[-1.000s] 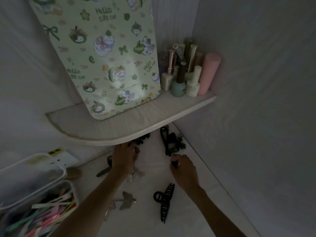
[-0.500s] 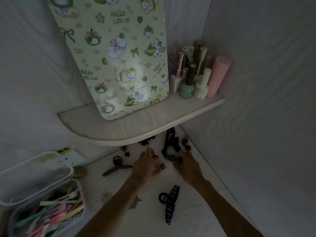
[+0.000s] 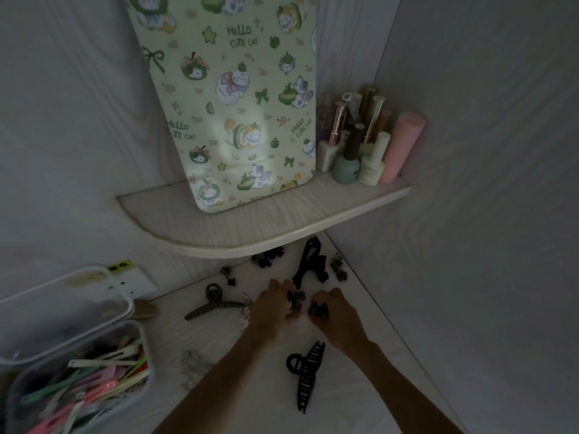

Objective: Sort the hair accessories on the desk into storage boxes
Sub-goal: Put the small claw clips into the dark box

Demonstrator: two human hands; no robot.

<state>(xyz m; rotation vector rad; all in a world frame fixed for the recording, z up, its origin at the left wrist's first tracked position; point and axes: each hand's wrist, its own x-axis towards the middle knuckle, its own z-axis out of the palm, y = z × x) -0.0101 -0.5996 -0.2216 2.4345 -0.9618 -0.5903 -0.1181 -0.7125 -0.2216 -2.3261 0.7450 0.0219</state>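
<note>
Both hands meet over the dim desk below the shelf. My left hand (image 3: 271, 311) curls its fingers round several small dark claw clips (image 3: 296, 298). My right hand (image 3: 333, 311) grips another small dark clip (image 3: 316, 308) right beside it. A large black claw clip (image 3: 305, 374) lies near my forearms, a grey-brown claw clip (image 3: 213, 300) lies to the left, and a tall black clip (image 3: 308, 260) sits farther back with more small clips (image 3: 338, 269) around it. A clear storage box (image 3: 142, 346) at lower left holds several pastel flat hair clips (image 3: 91, 382).
A curved shelf (image 3: 250, 223) overhangs the back of the desk, carrying a cat-patterned board (image 3: 232, 98) and nail polish bottles (image 3: 360, 151). A second clear box (image 3: 18, 299) sits behind the first. A white power strip (image 3: 131, 277) lies by the wall. Silver jewellery (image 3: 192, 363) lies near my left forearm.
Both hands drew back from under the shelf and came together at the desk's middle. My right hand closed round a small clip, and my left gathered small clips.
</note>
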